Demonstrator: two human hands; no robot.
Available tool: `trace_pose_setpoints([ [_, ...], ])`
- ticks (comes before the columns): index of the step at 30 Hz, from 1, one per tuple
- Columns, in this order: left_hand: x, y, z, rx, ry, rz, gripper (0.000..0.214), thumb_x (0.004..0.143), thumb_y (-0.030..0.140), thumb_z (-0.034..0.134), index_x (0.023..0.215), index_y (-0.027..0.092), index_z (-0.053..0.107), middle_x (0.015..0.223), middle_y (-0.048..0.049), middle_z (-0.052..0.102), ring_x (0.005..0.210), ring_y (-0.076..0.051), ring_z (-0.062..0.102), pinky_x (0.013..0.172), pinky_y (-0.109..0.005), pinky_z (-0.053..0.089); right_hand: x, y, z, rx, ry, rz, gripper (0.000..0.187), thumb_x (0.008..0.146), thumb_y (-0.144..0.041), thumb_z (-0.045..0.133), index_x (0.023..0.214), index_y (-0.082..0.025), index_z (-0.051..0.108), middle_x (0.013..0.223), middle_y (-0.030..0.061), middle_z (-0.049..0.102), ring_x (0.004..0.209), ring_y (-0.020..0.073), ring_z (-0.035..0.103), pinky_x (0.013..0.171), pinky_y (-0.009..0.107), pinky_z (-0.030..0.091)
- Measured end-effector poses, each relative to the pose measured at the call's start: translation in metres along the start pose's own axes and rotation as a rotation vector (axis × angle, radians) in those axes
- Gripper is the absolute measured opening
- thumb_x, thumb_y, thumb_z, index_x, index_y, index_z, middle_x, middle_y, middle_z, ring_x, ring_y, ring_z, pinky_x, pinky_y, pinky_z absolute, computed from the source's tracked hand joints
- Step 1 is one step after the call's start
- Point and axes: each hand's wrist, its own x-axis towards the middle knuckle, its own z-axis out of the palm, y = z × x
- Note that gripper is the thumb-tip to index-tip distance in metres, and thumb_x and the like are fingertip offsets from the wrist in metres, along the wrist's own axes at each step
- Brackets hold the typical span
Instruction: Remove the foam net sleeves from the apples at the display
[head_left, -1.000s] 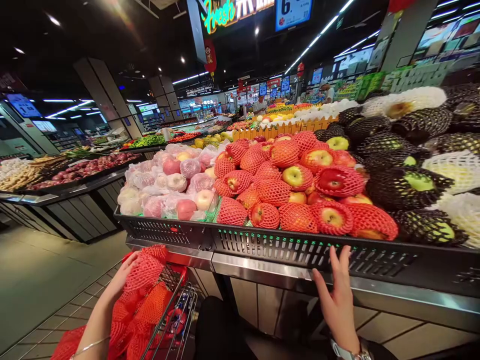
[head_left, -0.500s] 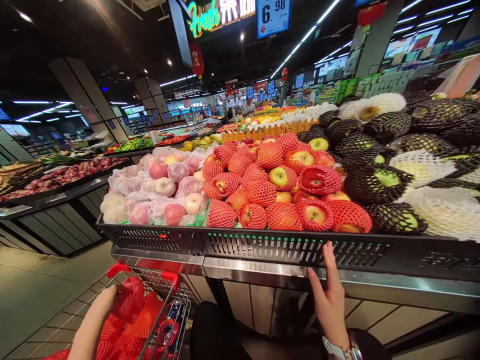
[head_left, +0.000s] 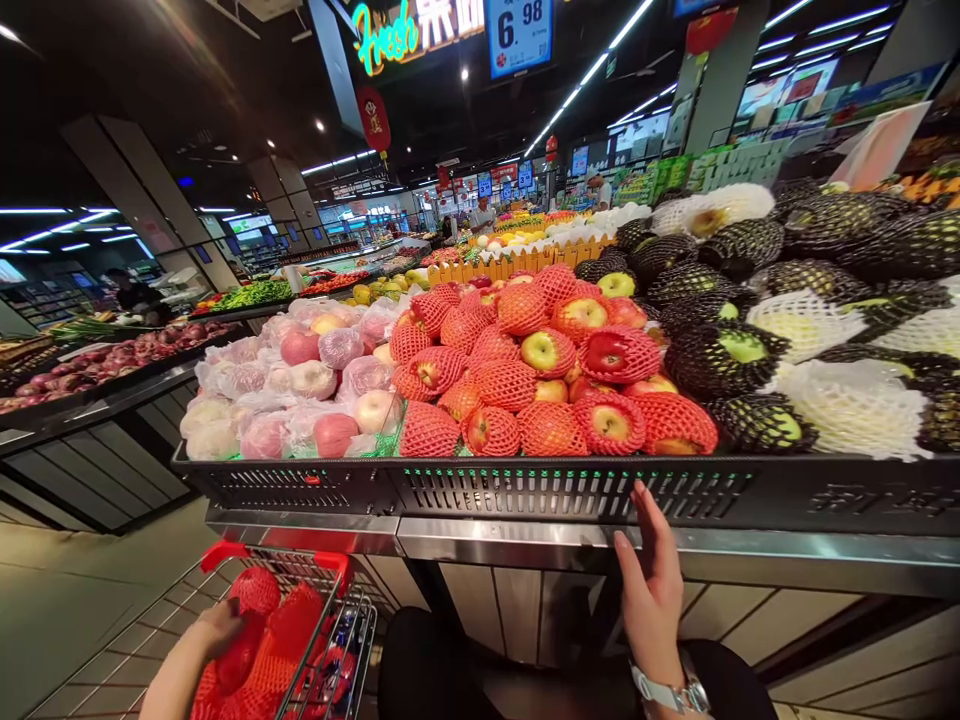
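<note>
My left hand (head_left: pixel 217 630) is down inside the shopping cart (head_left: pixel 334 565), fingers curled round a red-netted apple (head_left: pixel 241 645); its far side is hidden. Against it lie more fruits in red foam nets (head_left: pixel 294 618), heaped in the cart. My right hand (head_left: pixel 654 575) holds nothing. Its fingers are stretched out and apart, with the fingertips at the front wall of the black crate (head_left: pixel 517 500); whether they touch it I cannot tell. Behind that wall, apples in red foam nets (head_left: pixel 506 385) are piled up.
Plastic-wrapped pale fruits (head_left: pixel 300 380) fill the crate's left part. On the right are dark-netted melons (head_left: pixel 724 360) and white-netted ones (head_left: pixel 847 400). A steel ledge (head_left: pixel 510 540) runs below the crate. Red onions (head_left: pixel 120 362) lie on a stand at left. A price sign (head_left: pixel 520 35) hangs above.
My left hand has lowered the netted apple further into the cart. My right hand stays near the crate, still stretched out. The view has shifted slightly to the right.
</note>
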Motion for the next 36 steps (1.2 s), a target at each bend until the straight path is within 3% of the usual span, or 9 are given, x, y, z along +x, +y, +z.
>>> trace_pose_setpoints([
  [5,-0.008,0.046,-0.047,-0.063,0.207,0.010,0.018,0.083,0.037,0.039,0.085,0.024,0.052,0.089,-0.0146,0.075,0.088,-0.033,0.073,0.076,-0.039,0.054,-0.008,-0.004,0.006,0.064,0.106,-0.068,0.023,0.097,-0.029,0.055,0.116,-0.024,0.066,0.114,0.0070,0.068,0.108,0.0213,0.062,0.101,0.038,0.045],
  [10,-0.078,0.166,-0.085,-0.456,0.539,0.674,0.013,0.090,0.032,0.046,0.092,0.023,0.056,0.087,-0.0060,0.072,0.081,-0.021,0.070,0.076,-0.030,0.055,-0.021,-0.023,0.028,0.215,-0.353,0.050,0.016,0.095,-0.027,0.058,0.093,-0.023,0.074,0.089,0.0049,0.073,0.083,0.0186,0.069,0.075,0.027,0.055],
  [14,-0.129,0.252,-0.082,-0.620,0.617,1.113,0.017,0.088,0.010,0.050,0.091,0.024,0.059,0.086,-0.0040,0.068,0.082,-0.017,0.066,0.075,-0.027,0.055,-0.038,-0.043,0.044,0.454,-0.656,0.254,0.015,0.092,-0.027,0.061,0.093,-0.021,0.074,0.096,0.0076,0.071,0.090,0.0204,0.069,0.080,0.030,0.057],
  [17,-0.141,0.288,-0.066,-0.694,0.757,1.119,0.016,0.085,0.010,0.057,0.089,0.024,0.063,0.079,-0.0018,0.060,0.072,-0.015,0.060,0.065,-0.024,0.052,-0.047,-0.051,0.046,0.494,-0.670,0.338,0.010,0.087,-0.028,0.068,0.090,-0.021,0.074,0.093,0.0063,0.068,0.086,0.0183,0.067,0.079,0.028,0.056],
  [20,-0.142,0.308,-0.048,-0.789,0.834,1.001,0.015,0.082,0.011,0.063,0.083,0.026,0.066,0.074,0.0003,0.053,0.065,-0.015,0.055,0.057,-0.023,0.049,-0.046,-0.047,0.043,0.536,-0.533,0.385,0.019,0.087,-0.040,0.068,0.088,-0.021,0.069,0.091,0.0060,0.066,0.087,0.0188,0.065,0.081,0.028,0.054],
  [24,-0.145,0.325,-0.021,-1.087,0.729,0.816,0.014,0.083,0.013,0.063,0.085,0.027,0.064,0.070,0.0020,0.057,0.061,-0.014,0.058,0.055,-0.022,0.049,-0.042,-0.033,0.044,0.776,-0.420,0.664,0.035,0.074,-0.049,0.079,0.078,-0.021,0.058,0.077,0.0033,0.061,0.071,0.0180,0.062,0.065,0.027,0.053],
  [29,-0.148,0.335,0.020,-1.475,0.601,0.558,0.021,0.084,0.030,0.069,0.095,0.030,0.051,0.089,0.0004,0.067,0.074,-0.015,0.068,0.065,-0.024,0.055,-0.045,-0.015,0.052,0.715,-0.518,0.809,0.038,0.066,-0.039,0.083,0.075,-0.022,0.049,0.074,0.0014,0.059,0.057,0.0141,0.055,0.051,0.023,0.044],
  [33,-0.146,0.323,0.039,-1.230,0.343,0.637,0.022,0.090,0.045,0.060,0.081,0.025,0.064,0.065,-0.0003,0.065,0.059,-0.017,0.064,0.056,-0.025,0.053,-0.041,-0.013,0.053,0.653,-0.501,0.694,0.049,0.060,-0.040,0.083,0.057,-0.022,0.038,0.057,-0.0031,0.046,0.054,0.0132,0.047,0.054,0.024,0.044],
  [36,-0.149,0.313,0.044,-0.990,0.338,0.706,0.043,0.092,0.053,0.049,0.070,0.024,0.073,0.071,-0.0085,0.073,0.074,-0.025,0.071,0.071,-0.034,0.059,-0.034,-0.022,0.047,0.634,-0.549,0.633,0.036,0.063,-0.038,0.082,0.056,-0.020,0.051,0.059,0.0003,0.056,0.060,0.0175,0.055,0.065,0.029,0.049],
])
